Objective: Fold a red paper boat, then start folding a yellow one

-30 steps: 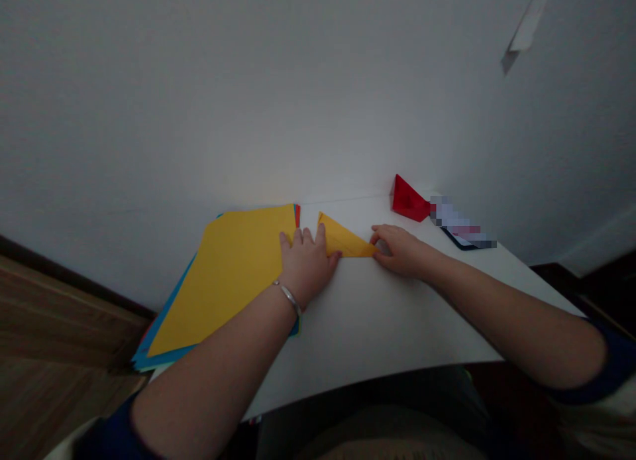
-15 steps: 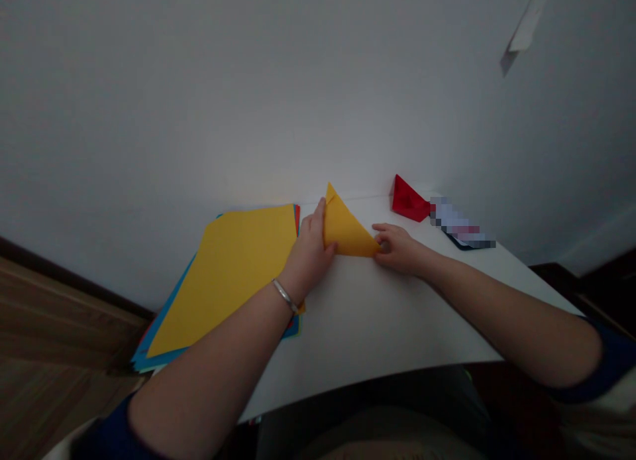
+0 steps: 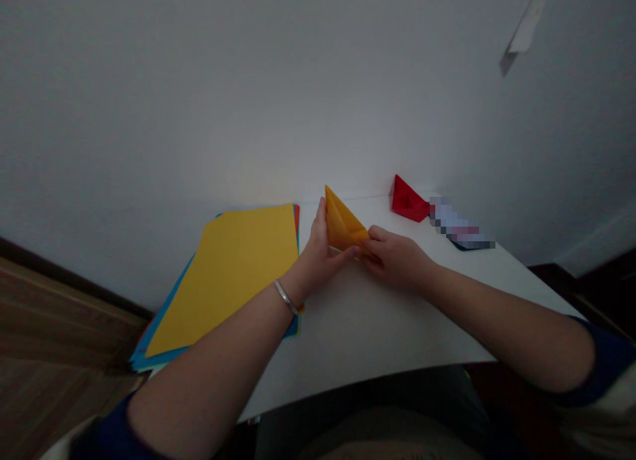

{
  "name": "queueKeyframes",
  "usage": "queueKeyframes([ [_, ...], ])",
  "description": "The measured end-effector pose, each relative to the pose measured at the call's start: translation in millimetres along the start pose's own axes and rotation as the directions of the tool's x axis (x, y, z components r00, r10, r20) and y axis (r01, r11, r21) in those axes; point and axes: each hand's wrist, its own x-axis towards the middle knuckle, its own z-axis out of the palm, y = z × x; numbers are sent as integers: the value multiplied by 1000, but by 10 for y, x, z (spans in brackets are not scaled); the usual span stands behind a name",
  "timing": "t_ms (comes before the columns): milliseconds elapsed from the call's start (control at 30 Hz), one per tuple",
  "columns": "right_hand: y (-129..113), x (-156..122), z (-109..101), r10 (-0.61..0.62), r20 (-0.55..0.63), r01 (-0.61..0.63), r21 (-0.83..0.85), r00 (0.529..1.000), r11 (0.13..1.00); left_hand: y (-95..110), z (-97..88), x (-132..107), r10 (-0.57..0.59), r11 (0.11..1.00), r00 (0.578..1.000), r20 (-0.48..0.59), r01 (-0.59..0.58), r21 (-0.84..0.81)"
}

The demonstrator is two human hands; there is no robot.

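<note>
A folded piece of yellow paper (image 3: 342, 220), roughly triangular with its peak upward, is held between my hands just over the white table. My left hand (image 3: 322, 246) grips its left side, fingers behind and thumb stretched along the lower edge. On the right corner, my right hand (image 3: 395, 254) pinches the paper with its fingers inside the fold. The paper's two layers stand apart, so the inside of the fold shows. The fingertips of both hands are partly hidden by the paper.
Left of my hands lies a stack of coloured sheets (image 3: 233, 261), yellow on top. A red folded paper boat (image 3: 408, 201) sits at the back right, beside a blurred-out flat object (image 3: 460, 225). The table (image 3: 342, 341) meets a pale wall (image 3: 298, 102) behind.
The yellow paper has gone from a flat triangle to one with its layers spread. My right hand has moved left and now reaches into the fold; my left thumb has stretched out rightward.
</note>
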Motion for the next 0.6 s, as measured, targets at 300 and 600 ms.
queueKeyframes([
  [300,-67,-3,-65,-77,81,76,25,994,997,98,60,-6,-65,987,998,-1,64,-147],
  [600,-24,10,-68,279,-127,-238,267,952,934,250,-55,41,-89,994,994,67,85,68],
])
